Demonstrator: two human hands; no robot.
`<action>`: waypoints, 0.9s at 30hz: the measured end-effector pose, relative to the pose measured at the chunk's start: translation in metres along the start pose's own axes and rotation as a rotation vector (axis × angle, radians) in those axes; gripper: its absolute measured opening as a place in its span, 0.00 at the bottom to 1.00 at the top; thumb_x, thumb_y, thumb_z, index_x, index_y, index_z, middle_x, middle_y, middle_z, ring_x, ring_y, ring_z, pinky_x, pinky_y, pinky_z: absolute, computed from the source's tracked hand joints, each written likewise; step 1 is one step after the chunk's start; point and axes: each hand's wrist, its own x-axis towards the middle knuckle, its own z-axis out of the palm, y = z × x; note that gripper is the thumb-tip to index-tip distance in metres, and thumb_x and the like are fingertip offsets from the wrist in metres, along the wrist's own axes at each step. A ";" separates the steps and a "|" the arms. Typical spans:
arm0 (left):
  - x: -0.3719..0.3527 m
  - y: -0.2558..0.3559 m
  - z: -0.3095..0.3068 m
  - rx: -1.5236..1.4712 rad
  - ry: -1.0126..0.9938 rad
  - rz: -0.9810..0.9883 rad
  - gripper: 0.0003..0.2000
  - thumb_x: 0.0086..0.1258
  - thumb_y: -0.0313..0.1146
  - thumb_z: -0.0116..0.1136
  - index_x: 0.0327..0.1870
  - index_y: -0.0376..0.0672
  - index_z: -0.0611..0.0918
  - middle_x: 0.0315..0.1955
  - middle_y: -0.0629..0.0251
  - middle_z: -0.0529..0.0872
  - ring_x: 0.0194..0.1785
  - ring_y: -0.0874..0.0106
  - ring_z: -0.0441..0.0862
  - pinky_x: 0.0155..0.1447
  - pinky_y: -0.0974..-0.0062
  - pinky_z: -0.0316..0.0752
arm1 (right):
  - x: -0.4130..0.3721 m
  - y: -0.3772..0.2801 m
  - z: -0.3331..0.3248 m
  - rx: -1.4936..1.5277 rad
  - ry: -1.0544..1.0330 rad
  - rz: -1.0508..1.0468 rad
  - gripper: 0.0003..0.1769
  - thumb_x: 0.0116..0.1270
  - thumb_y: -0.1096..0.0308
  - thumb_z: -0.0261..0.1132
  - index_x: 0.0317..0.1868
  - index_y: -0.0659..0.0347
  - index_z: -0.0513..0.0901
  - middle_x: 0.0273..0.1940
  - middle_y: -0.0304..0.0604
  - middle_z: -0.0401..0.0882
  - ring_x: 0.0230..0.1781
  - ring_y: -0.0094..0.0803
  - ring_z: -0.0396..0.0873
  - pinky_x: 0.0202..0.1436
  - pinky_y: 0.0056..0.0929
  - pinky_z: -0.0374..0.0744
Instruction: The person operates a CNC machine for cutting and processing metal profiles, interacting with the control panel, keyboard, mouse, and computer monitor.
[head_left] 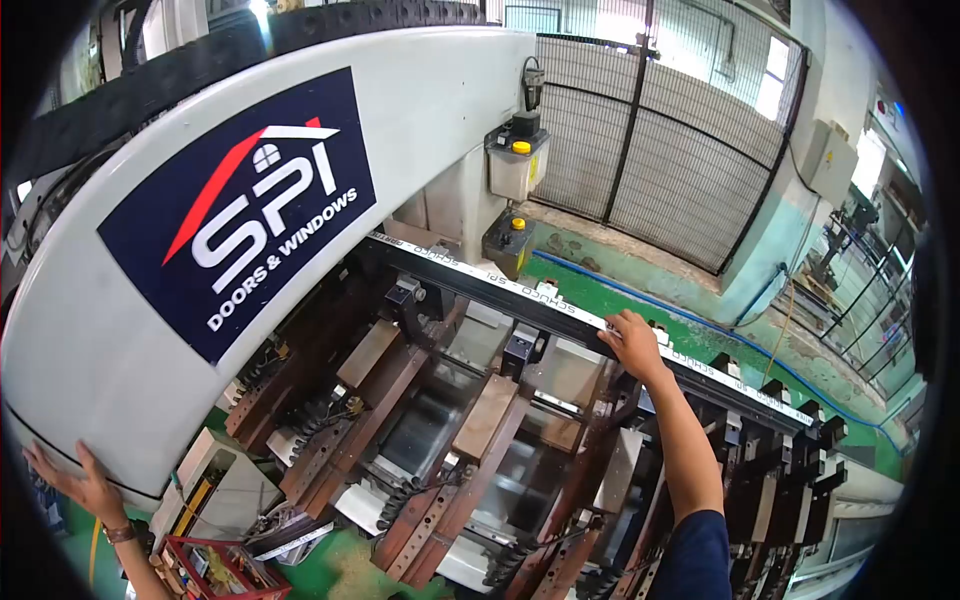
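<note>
A long dark window profile [480, 283], covered along the top by a white printed protective strip, lies across the machine's supports. My right hand [632, 345] is closed over it, the fingers bent across the top and the thumb at the near side. At the lower left, my left hand [85, 485] has its fingers spread against the lower edge of the big white machine housing [440, 90]. That housing carries a dark blue "SPI Doors & Windows" sign [250, 210]. A bracelet shows on my left wrist.
Several brown support arms [490, 420] with clamps and coiled hoses run below the profile. Two reservoirs with yellow caps [518, 165] hang behind it. A wire mesh fence [660, 130] and a blue hose [660, 300] lie beyond. A red crate [215, 570] stands at lower left.
</note>
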 end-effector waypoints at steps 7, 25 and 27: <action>-0.008 -0.018 -0.002 0.085 -0.043 0.033 0.35 0.83 0.37 0.58 0.83 0.35 0.56 0.84 0.49 0.54 0.86 0.56 0.51 0.86 0.53 0.49 | 0.051 0.024 0.077 0.054 -0.067 0.030 0.19 0.69 0.56 0.73 0.54 0.59 0.86 0.46 0.49 0.82 0.52 0.52 0.81 0.54 0.47 0.80; -0.009 -0.024 -0.001 0.073 -0.040 0.036 0.35 0.84 0.40 0.55 0.83 0.33 0.56 0.84 0.48 0.55 0.86 0.57 0.51 0.87 0.54 0.46 | 0.039 0.049 0.060 -0.267 -0.183 0.105 0.25 0.62 0.41 0.74 0.41 0.57 0.91 0.39 0.46 0.87 0.50 0.45 0.83 0.58 0.46 0.71; -0.010 -0.023 -0.003 0.083 -0.048 0.038 0.35 0.84 0.40 0.55 0.83 0.33 0.56 0.84 0.48 0.55 0.86 0.57 0.51 0.87 0.54 0.46 | 0.036 0.047 0.063 -0.270 -0.130 0.080 0.24 0.62 0.42 0.74 0.40 0.57 0.92 0.36 0.46 0.86 0.48 0.45 0.83 0.56 0.47 0.71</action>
